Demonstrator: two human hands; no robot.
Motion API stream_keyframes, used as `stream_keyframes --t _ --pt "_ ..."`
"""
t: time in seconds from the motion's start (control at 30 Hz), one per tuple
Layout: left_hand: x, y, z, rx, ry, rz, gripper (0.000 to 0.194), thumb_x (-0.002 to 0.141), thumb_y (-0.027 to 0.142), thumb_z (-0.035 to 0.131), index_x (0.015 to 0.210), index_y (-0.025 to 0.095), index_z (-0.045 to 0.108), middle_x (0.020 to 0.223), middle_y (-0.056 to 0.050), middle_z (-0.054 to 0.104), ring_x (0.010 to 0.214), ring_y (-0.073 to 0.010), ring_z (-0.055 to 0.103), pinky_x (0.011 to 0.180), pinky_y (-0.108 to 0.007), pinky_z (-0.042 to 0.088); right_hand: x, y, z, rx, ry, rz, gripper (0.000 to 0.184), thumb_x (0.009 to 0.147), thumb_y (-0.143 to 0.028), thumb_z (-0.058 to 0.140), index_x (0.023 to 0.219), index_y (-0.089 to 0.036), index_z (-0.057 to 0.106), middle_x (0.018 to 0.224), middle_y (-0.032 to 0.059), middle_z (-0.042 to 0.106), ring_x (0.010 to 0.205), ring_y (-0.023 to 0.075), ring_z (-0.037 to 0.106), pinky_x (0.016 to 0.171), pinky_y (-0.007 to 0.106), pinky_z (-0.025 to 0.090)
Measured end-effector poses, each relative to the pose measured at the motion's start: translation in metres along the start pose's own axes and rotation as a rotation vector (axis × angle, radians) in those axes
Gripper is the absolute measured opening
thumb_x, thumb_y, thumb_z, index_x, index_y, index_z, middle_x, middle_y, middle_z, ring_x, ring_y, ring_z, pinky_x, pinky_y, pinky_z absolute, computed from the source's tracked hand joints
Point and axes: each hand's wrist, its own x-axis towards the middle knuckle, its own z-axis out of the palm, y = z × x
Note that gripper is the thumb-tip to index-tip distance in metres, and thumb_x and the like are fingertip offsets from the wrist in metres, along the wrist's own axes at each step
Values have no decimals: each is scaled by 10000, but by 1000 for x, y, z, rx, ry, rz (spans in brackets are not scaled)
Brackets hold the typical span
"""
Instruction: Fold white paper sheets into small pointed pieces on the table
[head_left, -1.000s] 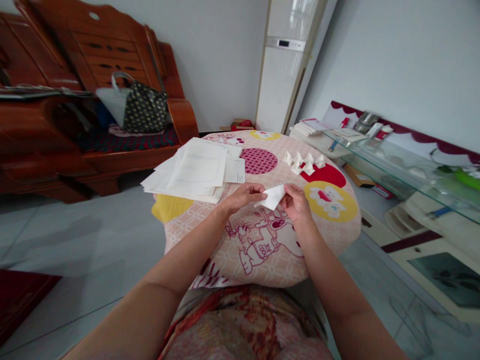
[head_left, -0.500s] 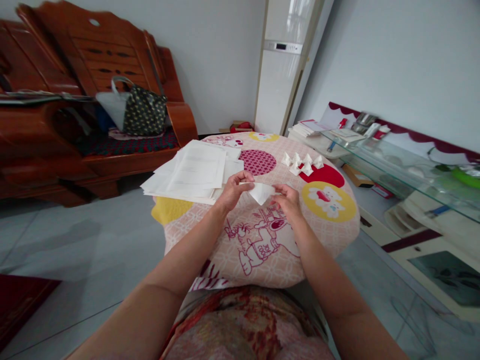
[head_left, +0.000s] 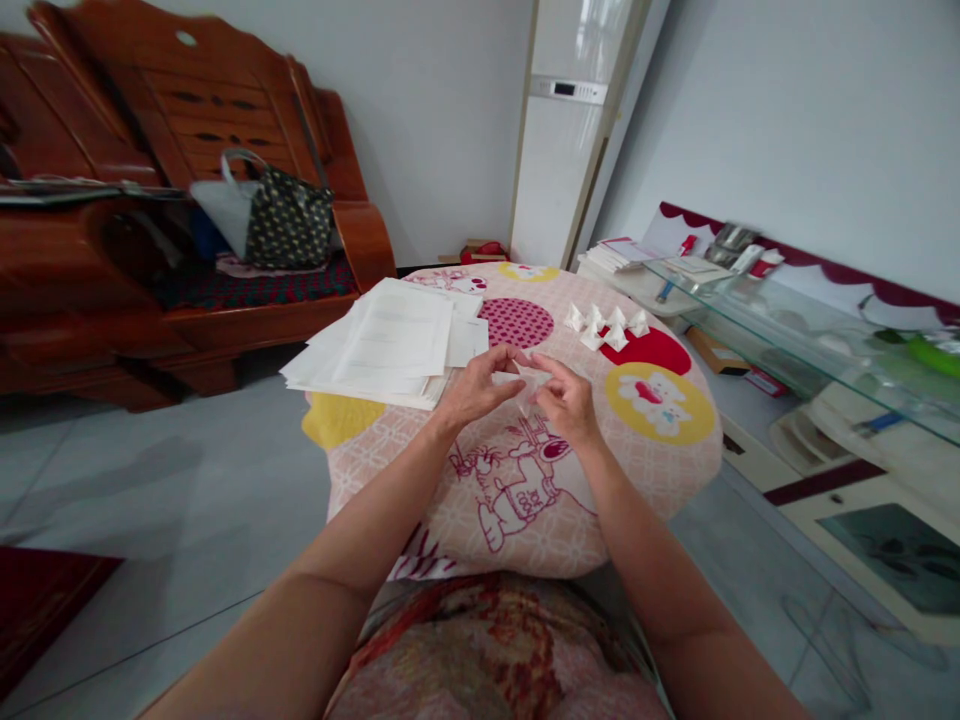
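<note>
Over the table's middle, my left hand [head_left: 484, 385] and my right hand [head_left: 564, 397] meet around a small folded piece of white paper [head_left: 527, 388]. The fingers of both hands curl onto the paper from either side and hide much of it. Beyond my right hand, several small folded paper shapes [head_left: 606, 325] stand grouped on the cloth. A pile of loose white paper sheets [head_left: 394, 335] lies to the left of my left hand, its sheets overlapping unevenly.
A patterned tablecloth [head_left: 540, 540] covers the round table. On the right is a glass-topped cabinet [head_left: 810, 340] with items on it. A wooden bench [head_left: 217, 120] with a dark patterned bag [head_left: 291, 222] stands at the left, and a tall white unit [head_left: 559, 170] at the back.
My hands have drawn closer together, and their fingertips now meet at the paper's top. The paper, spread as a flat triangle before, now looks narrower and is more covered.
</note>
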Motion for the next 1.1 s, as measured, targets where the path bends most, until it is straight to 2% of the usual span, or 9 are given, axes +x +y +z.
stream_keyframes --t 0.07,0.13,0.27,0.33,0.43,0.6,0.73,0.93,1.1 --pt "0 2 3 1 -16 14 258 768 256 739 997 178 650 970 -45 671 906 -178 596 844 -309 451 0 3 4 101 -47 94 398 715 -207 651 1099 -229 754 889 35 756 608 157 640 465 245 442" --pt "1 3 5 -48 -29 -20 300 760 278 771 1015 179 647 943 -39 664 892 -176 592 835 -308 451 1 6 3 193 -35 174 300 685 -227 678 973 -202 762 761 16 724 536 133 605 423 226 399" --pt "2 -2 4 -370 -142 -150 461 724 279 814 1113 179 587 901 -24 654 808 -151 605 755 -283 459 3 7 -6 348 13 274 204 653 -245 692 838 -186 751 623 1 684 495 125 579 418 224 413" --pt "2 -4 3 -473 -165 -178 444 728 258 809 1101 173 585 910 -31 660 806 -145 616 748 -277 460 3 6 -10 392 12 289 192 641 -249 706 817 -186 750 610 1 688 489 124 577 422 226 422" --pt "2 -7 2 -484 -177 -177 378 760 253 785 1078 159 605 866 -25 658 765 -134 615 716 -268 454 3 4 -13 400 -22 311 189 660 -289 749 816 -183 748 569 -4 676 454 118 564 396 217 382" --pt "1 -11 4 -450 -279 -183 369 807 269 766 1108 152 587 843 -27 666 722 -133 626 675 -268 461 3 4 -16 413 -127 320 218 710 -361 779 819 -178 735 477 -16 638 364 91 493 357 195 326" --pt "0 -8 7 -419 -215 -156 412 778 265 801 1108 162 576 887 -27 658 759 -126 612 677 -254 455 4 6 -17 463 -175 342 254 703 -412 784 731 -186 672 500 11 669 373 119 564 331 192 348" --pt "0 1 11 -168 -106 -59 315 759 262 816 987 152 629 893 -17 626 766 -112 551 692 -252 438 2 8 -14 496 -162 326 251 726 -404 786 790 -186 678 535 10 691 423 139 628 352 188 419" --pt "1 -1 13 -209 -96 -43 262 799 277 771 974 153 621 864 -23 625 776 -125 570 698 -262 454 1 8 -14 496 -154 323 265 736 -422 782 796 -185 681 535 9 690 424 142 630 363 194 437"
